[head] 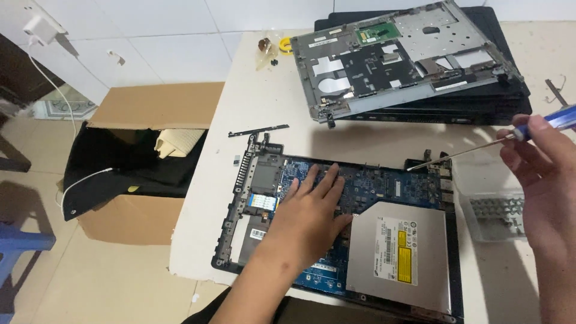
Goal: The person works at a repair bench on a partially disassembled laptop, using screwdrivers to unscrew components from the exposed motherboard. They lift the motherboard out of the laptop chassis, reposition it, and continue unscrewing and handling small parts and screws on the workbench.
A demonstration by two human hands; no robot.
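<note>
The opened laptop base [336,222] lies flat on the white table [264,102], its blue circuit board [372,186] bared. The left hand [309,213] rests palm down on the middle of that board, fingers spread and flat, gripping nothing. Just to the right of this hand, touching the base's lower right part, sits the silver optical drive [399,255].

The right hand [540,180] is closed around the blue handle of a screwdriver [480,146]. The thin shaft runs leftward and slightly down from the grip, and its tip sits at the base's far right corner by the hinge [429,159]; whether it touches a screw there is hard to tell. Directly below the shaft and beside the right hand is a clear plastic box [495,207] with small parts in it, close to the base's right edge.

Between the two hands the board is uncovered. Left of the left hand the base's edge comes near the table's edge, which drops to the floor and a cardboard box [144,156]. Beyond both hands, across a bare strip of table, lies a grey laptop cover [402,57] turned underside up atop dark panels. A thin black strip [258,129] lies just past the base's far left corner.
</note>
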